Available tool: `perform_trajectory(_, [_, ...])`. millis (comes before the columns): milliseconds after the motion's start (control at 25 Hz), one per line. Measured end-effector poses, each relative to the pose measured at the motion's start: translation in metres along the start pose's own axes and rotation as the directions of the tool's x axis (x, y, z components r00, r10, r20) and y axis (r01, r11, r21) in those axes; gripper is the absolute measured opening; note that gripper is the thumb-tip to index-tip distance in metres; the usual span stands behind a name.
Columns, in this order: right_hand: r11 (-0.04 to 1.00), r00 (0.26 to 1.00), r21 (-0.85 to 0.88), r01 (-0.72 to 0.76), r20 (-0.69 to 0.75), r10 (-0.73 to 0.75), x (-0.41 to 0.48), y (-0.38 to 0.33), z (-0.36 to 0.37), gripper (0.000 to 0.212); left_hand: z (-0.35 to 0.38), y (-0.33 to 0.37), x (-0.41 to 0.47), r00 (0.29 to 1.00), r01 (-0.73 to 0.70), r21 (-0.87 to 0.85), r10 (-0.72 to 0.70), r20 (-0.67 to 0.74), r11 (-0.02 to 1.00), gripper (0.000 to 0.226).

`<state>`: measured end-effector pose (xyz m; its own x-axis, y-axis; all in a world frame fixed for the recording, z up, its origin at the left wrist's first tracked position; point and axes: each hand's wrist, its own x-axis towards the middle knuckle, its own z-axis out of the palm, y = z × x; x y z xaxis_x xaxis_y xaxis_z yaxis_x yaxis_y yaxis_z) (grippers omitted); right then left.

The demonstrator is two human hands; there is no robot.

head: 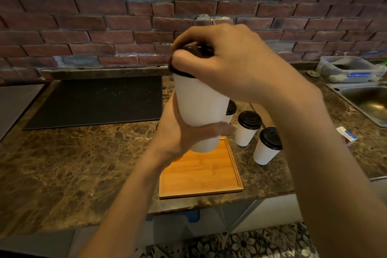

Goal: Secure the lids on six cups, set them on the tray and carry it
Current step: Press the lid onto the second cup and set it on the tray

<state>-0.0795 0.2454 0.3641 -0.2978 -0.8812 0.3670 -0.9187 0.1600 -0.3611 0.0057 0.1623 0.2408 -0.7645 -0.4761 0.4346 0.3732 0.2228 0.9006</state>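
Your left hand gripped the white cup, your right hand curled its fingers over the black lid, wooden tray below at the front edge of the bench

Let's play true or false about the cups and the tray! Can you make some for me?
1. The left hand holds the white cup. True.
2. The right hand grips a red lid. False: the lid is black.
3. The wooden tray lies on the counter. True.
4. The cups standing beside the tray have no lids. False: the standing cups wear black lids.
5. The sink is on the left. False: the sink is at the right.
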Motion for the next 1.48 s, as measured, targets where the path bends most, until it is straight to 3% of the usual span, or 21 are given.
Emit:
perform_trajectory(80, [0.975, 0.986, -0.171, -0.144, -0.109, 0.126, 0.003, -0.002, 0.015, 0.038, 0.007, -0.002, 0.001, 0.994, -0.027, 0.1, 0.037, -0.102, 0.995, 0.077])
perform_trajectory(120, [0.979, 0.985, -0.167, -0.113, -0.146, 0.088, 0.004, -0.003, 0.015, 0.038, 0.008, -0.003, 0.001, 0.993, -0.023, 0.11, 0.035, -0.113, 0.994, 0.078])
perform_trajectory(200, [0.997, 0.998, 0.028, 0.069, -0.01, -0.069, 0.005, 0.002, 0.0, 0.033, -0.001, -0.004, 0.001, 1.0, 0.009, 0.002, -0.009, -0.01, 1.0, 0.076])
perform_trajectory(280, [0.937, 0.948, 0.31, 0.163, 0.214, -0.236, 0.003, 0.009, -0.018, 0.027, -0.011, -0.001, -0.003, 0.981, 0.061, -0.128, -0.035, 0.191, 0.99, 0.067])
perform_trajectory(360, [0.869, 0.921, 0.464, 0.174, 0.235, -0.31, 0.0, 0.014, -0.021, 0.024, -0.016, -0.001, -0.005, 0.945, 0.114, -0.181, -0.05, 0.324, 0.977, 0.067])
perform_trajectory(440, [0.885, 0.964, 0.438, 0.159, 0.124, -0.234, -0.003, 0.009, -0.013, 0.017, -0.014, -0.001, -0.006, 0.951, 0.122, -0.175, -0.065, 0.303, 0.977, 0.065])
perform_trajectory(560, [0.958, 0.994, 0.27, 0.091, -0.088, -0.07, -0.003, 0.0, -0.006, 0.017, -0.008, 0.004, -0.004, 0.988, 0.112, -0.113, -0.099, 0.118, 0.987, 0.08])
perform_trajectory(720, [0.986, 0.991, 0.162, -0.05, -0.117, 0.07, 0.001, -0.009, 0.002, 0.027, -0.004, 0.005, -0.003, 0.996, 0.066, -0.053, -0.063, 0.059, 0.996, 0.063])
perform_trajectory(840, [0.998, 0.992, 0.047, 0.047, -0.119, -0.041, 0.002, -0.008, 0.002, 0.031, -0.005, 0.005, -0.004, 0.996, 0.078, -0.059, -0.076, 0.038, 0.995, 0.059])
perform_trajectory(920, [0.957, 0.974, 0.193, 0.218, 0.013, -0.225, 0.003, -0.002, -0.009, 0.023, -0.01, 0.004, -0.003, 0.993, 0.099, -0.091, -0.092, 0.071, 0.991, 0.065])
perform_trajectory(1000, [0.872, 0.927, 0.397, 0.287, 0.115, -0.357, 0.002, 0.008, -0.018, 0.02, -0.013, 0.003, -0.004, 0.983, 0.146, -0.136, -0.129, 0.129, 0.98, 0.092])
perform_trajectory(1040, [0.849, 0.921, 0.45, 0.276, 0.13, -0.368, 0.002, 0.012, -0.021, 0.021, -0.014, 0.002, -0.004, 0.977, 0.176, -0.145, -0.154, 0.148, 0.974, 0.098])
perform_trajectory(1120, [0.891, 0.957, 0.413, 0.19, 0.127, -0.263, 0.003, 0.01, -0.02, 0.02, -0.01, 0.0, -0.003, 0.977, 0.181, -0.123, -0.163, 0.14, 0.976, 0.088])
perform_trajectory(1240, [0.997, 1.0, 0.074, 0.007, 0.022, -0.009, 0.006, -0.001, 0.0, 0.031, -0.005, -0.002, 0.001, 0.985, 0.164, -0.103, -0.158, 0.065, 0.981, 0.066])
perform_trajectory(1320, [0.996, 0.995, -0.066, -0.067, -0.072, 0.062, 0.006, -0.004, 0.012, 0.035, -0.003, -0.002, 0.002, 0.987, 0.161, -0.095, -0.158, 0.037, 0.982, 0.066])
perform_trajectory(1400, [0.999, 0.997, 0.034, 0.029, -0.078, -0.026, 0.004, -0.002, 0.005, 0.03, -0.004, 0.0, 0.002, 0.986, 0.169, -0.074, -0.169, 0.012, 0.983, 0.071])
perform_trajectory(1480, [0.956, 0.981, 0.231, 0.181, 0.031, -0.193, 0.003, 0.005, -0.009, 0.021, -0.007, 0.001, 0.002, 0.984, 0.175, -0.075, -0.175, 0.015, 0.982, 0.076])
